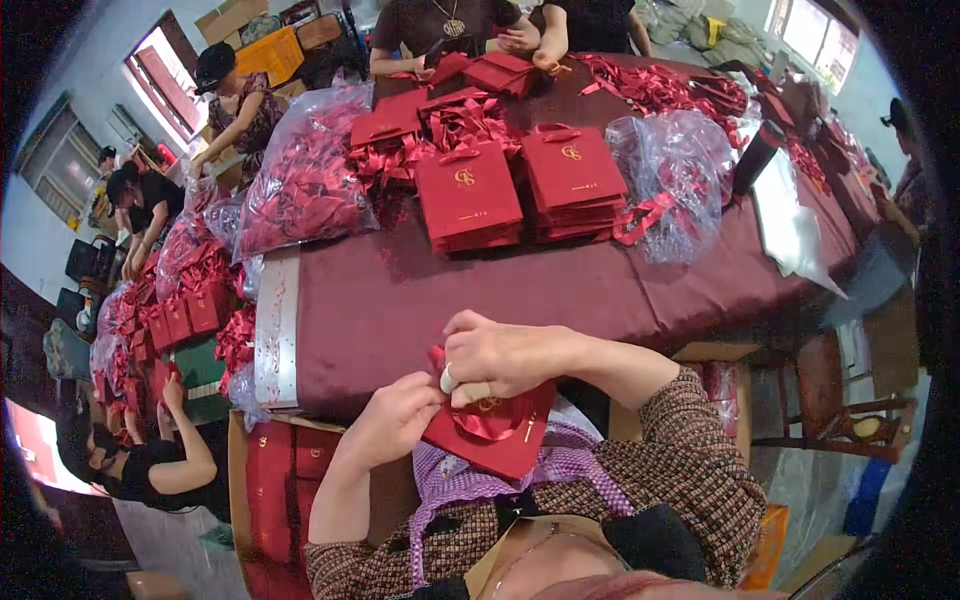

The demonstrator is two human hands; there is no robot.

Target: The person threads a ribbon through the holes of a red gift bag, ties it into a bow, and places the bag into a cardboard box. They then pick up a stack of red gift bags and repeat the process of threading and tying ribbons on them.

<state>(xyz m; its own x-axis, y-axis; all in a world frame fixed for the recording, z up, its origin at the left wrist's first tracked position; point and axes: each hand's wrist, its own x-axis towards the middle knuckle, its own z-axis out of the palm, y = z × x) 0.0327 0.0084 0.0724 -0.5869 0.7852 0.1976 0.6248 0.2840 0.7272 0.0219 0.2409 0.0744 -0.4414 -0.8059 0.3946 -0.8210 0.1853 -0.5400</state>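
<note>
Close to my body, at the table's near edge, is a small red gift bag (513, 452) with a gold print and a red ribbon handle (488, 428). My left hand (398, 418) is closed, its fingertips pinching at the bag's edge beside the ribbon. From above, my right hand (500, 362) bends over the same place with curled fingers, closed on the ribbon; a white band is round one finger. The fingertips of both hands nearly meet, and what lies exactly between them is partly hidden.
Two stacks of red gift bags, the left stack (468, 195) and the right stack (573, 178), stand across the dark red tablecloth (480, 290). Clear plastic sacks (310, 165) of ribboned bags lie around them. A dark roll (757, 158) stands at right. Co-workers surround the table.
</note>
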